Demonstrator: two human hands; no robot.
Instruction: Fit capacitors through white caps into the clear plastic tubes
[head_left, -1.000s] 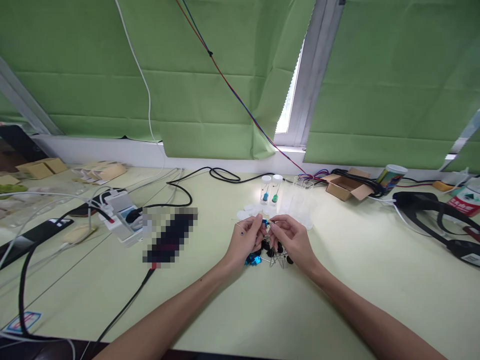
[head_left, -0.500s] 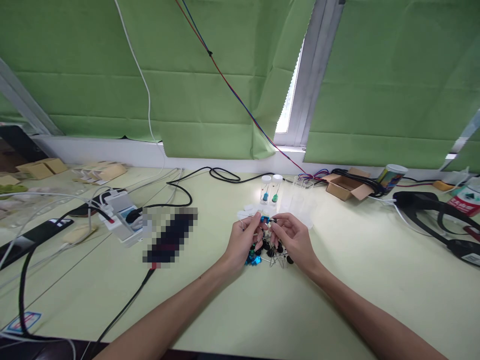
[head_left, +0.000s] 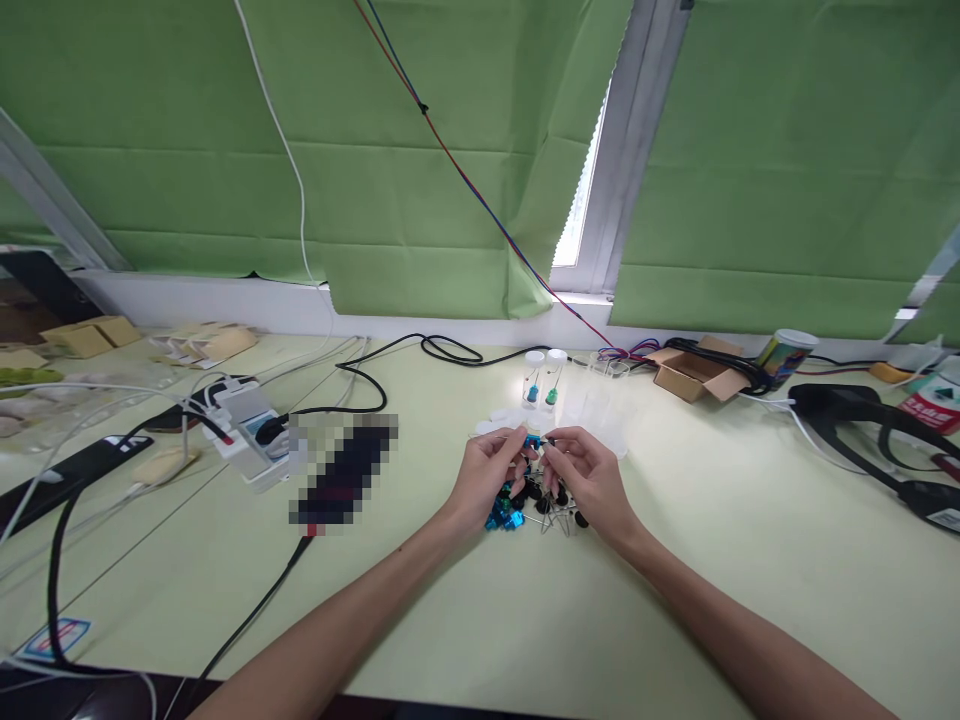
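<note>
My left hand [head_left: 480,478] pinches a small shiny blue part [head_left: 532,441] between thumb and fingers. Facing it, my right hand [head_left: 591,478] closes on a small black piece [head_left: 550,441] that meets the blue part's right side; its exact kind is too small to tell. Below both hands lies a pile of blue metallic parts [head_left: 510,519], black round pieces [head_left: 581,519] and thin bent metal wires [head_left: 553,523], partly covered by my fingers. Behind them stand two clear capped tubes, one holding a blue piece [head_left: 533,393], the other a green piece [head_left: 552,396].
Clear open tubes [head_left: 607,375] stand right of the capped ones. Farther right are an open cardboard box [head_left: 694,375], a printed canister [head_left: 784,358] and a black headset [head_left: 840,420]. On the left lie a white power strip [head_left: 244,430], cables and a pixelated dark object [head_left: 345,475].
The blue part has turned slightly in my fingers. Both hands stay almost in place, and the whole view has shifted a little.
</note>
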